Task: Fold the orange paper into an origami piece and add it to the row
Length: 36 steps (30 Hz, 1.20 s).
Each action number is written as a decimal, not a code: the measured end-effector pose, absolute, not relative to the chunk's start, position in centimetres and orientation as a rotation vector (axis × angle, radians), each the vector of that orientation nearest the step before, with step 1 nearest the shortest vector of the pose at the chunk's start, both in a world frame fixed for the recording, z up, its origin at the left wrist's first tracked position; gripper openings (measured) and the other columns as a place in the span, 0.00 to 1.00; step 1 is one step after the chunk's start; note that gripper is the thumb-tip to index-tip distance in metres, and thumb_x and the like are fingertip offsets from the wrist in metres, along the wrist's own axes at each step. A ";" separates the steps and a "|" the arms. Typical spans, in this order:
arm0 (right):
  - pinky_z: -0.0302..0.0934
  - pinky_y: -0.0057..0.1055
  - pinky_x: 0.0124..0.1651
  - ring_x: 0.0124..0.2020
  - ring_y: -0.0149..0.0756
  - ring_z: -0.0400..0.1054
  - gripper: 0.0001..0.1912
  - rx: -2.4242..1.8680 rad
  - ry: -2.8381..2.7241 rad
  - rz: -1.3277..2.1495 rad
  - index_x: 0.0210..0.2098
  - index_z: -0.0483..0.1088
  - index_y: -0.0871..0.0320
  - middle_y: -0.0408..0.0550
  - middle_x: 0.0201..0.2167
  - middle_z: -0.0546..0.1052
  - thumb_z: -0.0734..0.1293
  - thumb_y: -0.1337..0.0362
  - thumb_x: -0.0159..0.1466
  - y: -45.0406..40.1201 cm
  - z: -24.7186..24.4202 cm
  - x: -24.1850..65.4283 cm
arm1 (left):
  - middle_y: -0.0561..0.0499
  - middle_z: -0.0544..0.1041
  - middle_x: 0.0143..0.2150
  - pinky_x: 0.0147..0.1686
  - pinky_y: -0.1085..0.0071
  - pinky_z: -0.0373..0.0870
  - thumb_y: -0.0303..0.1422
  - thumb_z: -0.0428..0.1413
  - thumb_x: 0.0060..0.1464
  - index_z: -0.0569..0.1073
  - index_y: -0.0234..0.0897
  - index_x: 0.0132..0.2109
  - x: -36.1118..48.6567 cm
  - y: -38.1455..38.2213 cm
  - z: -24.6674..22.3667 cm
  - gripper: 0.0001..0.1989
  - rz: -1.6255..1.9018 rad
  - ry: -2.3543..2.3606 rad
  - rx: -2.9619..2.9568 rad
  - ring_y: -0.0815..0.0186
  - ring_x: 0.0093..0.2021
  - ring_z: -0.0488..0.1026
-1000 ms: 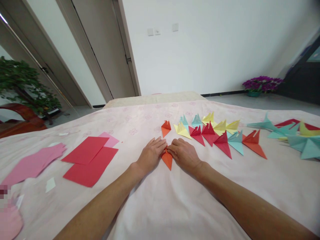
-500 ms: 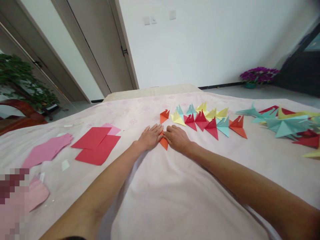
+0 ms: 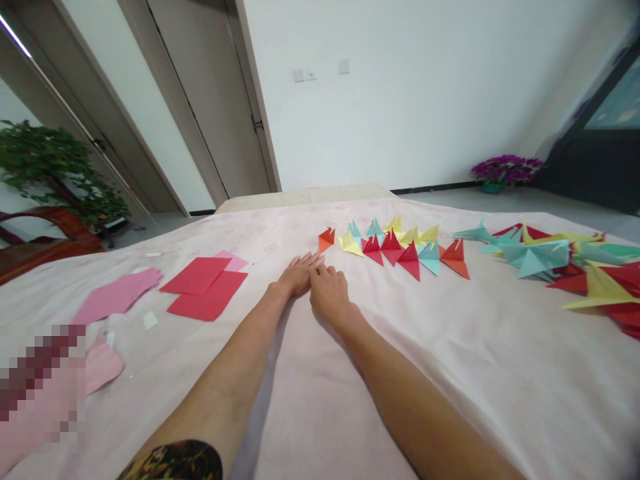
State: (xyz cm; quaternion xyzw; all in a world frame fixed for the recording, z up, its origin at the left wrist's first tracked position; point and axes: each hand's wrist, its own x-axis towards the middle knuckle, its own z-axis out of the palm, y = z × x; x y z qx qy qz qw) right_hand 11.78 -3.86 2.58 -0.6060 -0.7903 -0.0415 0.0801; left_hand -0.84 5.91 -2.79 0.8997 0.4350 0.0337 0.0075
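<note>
My left hand [image 3: 299, 274] lies flat on the cloth with its fingers stretched out and pointing away from me. Pressed against its fingers is my right hand [image 3: 329, 291], closed, the fingers curled under. Whatever lies beneath the two hands is hidden; the folded orange paper seen there earlier does not show. Just beyond the hands stands a small orange paper crane [image 3: 327, 239]. To its right sit several folded cranes, among them a red crane [image 3: 391, 247], a pale yellow crane [image 3: 351, 243] and another orange crane [image 3: 455, 257].
Red paper squares [image 3: 207, 295] lie left of my hands, with pink paper [image 3: 117, 293] farther left and a small white scrap [image 3: 151, 321]. At the right is a heap of larger folded cranes, a light blue one [image 3: 537, 257] among them. Pinkish cloth [image 3: 320, 407] covers the table.
My right hand has turned and moved left against the left hand, covering the orange paper that showed between them. The view has tilted up slightly.
</note>
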 end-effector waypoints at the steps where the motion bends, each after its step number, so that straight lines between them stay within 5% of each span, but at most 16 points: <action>1: 0.57 0.41 0.47 0.51 0.47 0.64 0.22 -1.814 -2.344 -0.125 0.60 0.62 0.63 0.64 0.56 0.69 0.56 0.71 0.67 -4.2 1.9 11.9 | 0.46 0.49 0.73 0.66 0.54 0.45 0.37 0.40 0.65 0.50 0.42 0.70 -0.8 5.9 -2.8 0.28 0.112 1.362 2.812 0.59 0.72 0.45; 9: 0.47 0.45 0.61 0.62 0.49 0.55 0.27 -1.864 -2.061 -0.111 0.62 0.60 0.60 0.60 0.63 0.63 0.58 0.53 0.69 -5.2 -1.6 15.6 | 0.46 0.50 0.72 0.66 0.53 0.45 0.45 0.35 0.67 0.52 0.40 0.70 -0.5 5.8 -2.7 0.29 0.190 1.386 2.801 0.58 0.71 0.46; 17: 0.41 0.48 0.65 0.66 0.51 0.50 0.28 -2.001 -1.967 -0.088 0.64 0.60 0.61 0.59 0.66 0.61 0.54 0.53 0.70 -5.5 -2.2 17.9 | 0.44 0.49 0.73 0.66 0.53 0.46 0.48 0.35 0.67 0.52 0.40 0.70 -0.6 6.0 -3.1 0.30 0.212 1.407 2.785 0.56 0.71 0.46; 24: 0.56 0.43 0.54 0.56 0.49 0.64 0.18 -2.024 -1.967 0.055 0.54 0.71 0.56 0.54 0.57 0.72 0.59 0.62 0.67 -3.9 0.4 19.4 | 0.43 0.49 0.72 0.66 0.52 0.46 0.46 0.36 0.67 0.51 0.40 0.70 -0.4 5.8 -3.1 0.29 0.234 1.430 2.780 0.57 0.72 0.45; 28: 0.57 0.35 0.53 0.53 0.41 0.66 0.18 -1.792 -2.052 0.035 0.54 0.71 0.54 0.51 0.52 0.75 0.58 0.66 0.68 -0.7 1.9 18.2 | 0.43 0.50 0.72 0.66 0.50 0.47 0.47 0.37 0.66 0.52 0.41 0.70 -0.3 5.8 -3.2 0.30 0.271 1.430 2.785 0.56 0.71 0.46; 36: 0.53 0.36 0.57 0.56 0.40 0.62 0.16 -1.648 -2.232 0.014 0.53 0.71 0.54 0.51 0.55 0.72 0.56 0.61 0.71 2.3 -0.7 17.3 | 0.43 0.51 0.72 0.65 0.50 0.48 0.47 0.36 0.67 0.52 0.41 0.70 -0.5 6.1 -3.1 0.30 0.278 1.407 2.767 0.54 0.71 0.47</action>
